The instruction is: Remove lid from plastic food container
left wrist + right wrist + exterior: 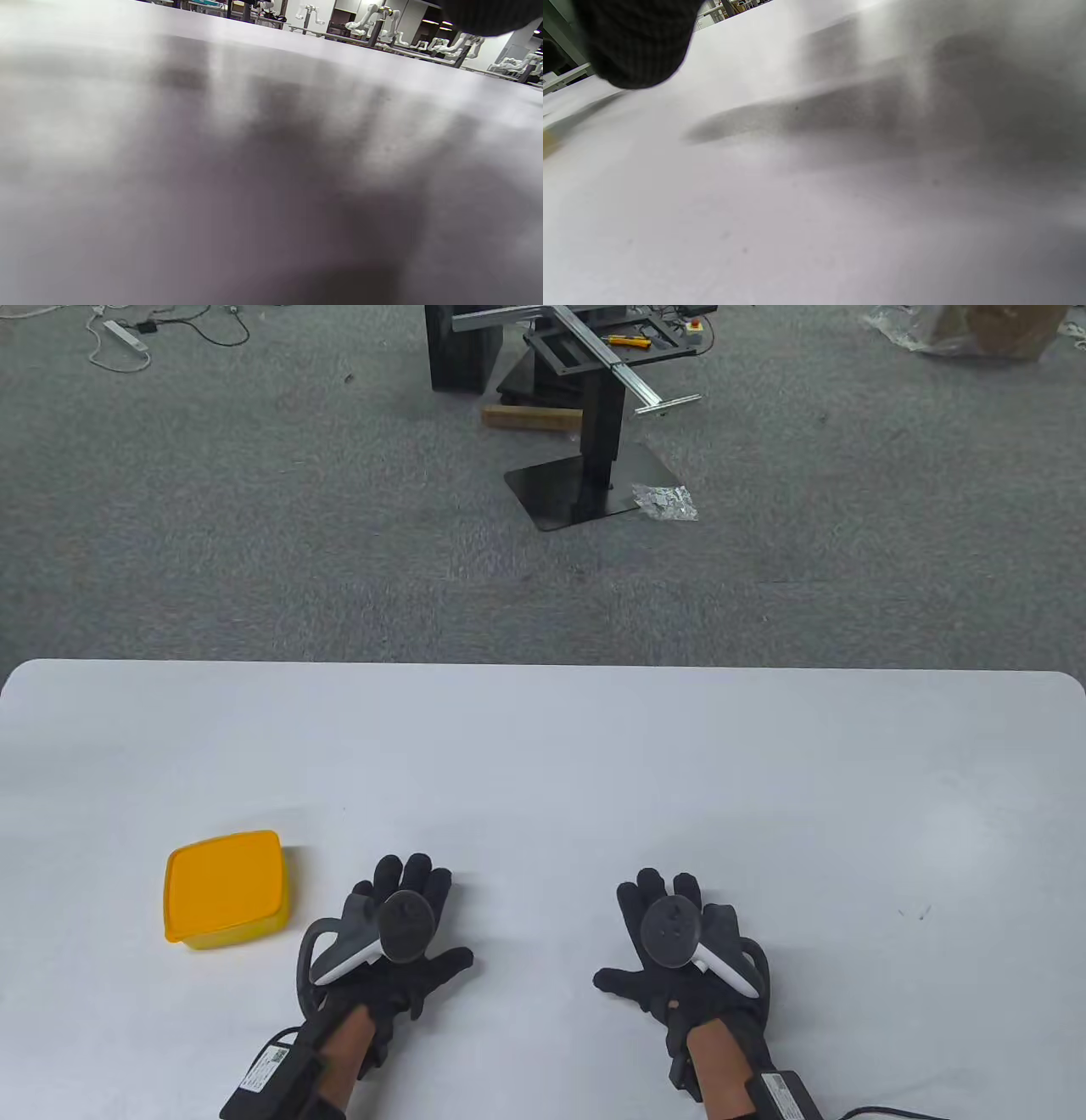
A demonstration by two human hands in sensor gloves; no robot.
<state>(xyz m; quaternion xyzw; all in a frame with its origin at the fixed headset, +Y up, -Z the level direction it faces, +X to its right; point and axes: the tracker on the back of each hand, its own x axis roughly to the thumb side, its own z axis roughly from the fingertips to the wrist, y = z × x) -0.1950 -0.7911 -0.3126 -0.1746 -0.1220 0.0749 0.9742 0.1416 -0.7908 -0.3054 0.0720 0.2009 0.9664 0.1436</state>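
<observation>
**While both hands lie idle, the box waits off to the left**

With the lid (224,882) seated flush on the yellow box (227,899), nothing of the task looks begun. The box sits on the table (543,746), just left of the left hand (399,937) and apart from it. That hand lies flat, palm down, fingers spread, holding nothing. The right hand (674,942), well right of the box, lies the same way, empty.

Likely trouble, as I judge it:

- The box looks light, and the table smooth. Prising at one corner with a single hand could skid or tip it instead of freeing the lid.
- A snug lid may let go suddenly and fling the box sideways, unless the other hand pins the base.
- Bulky glove fingertips may slip off the thin lip.
- The right hand has furthest to travel to the box.
</observation>
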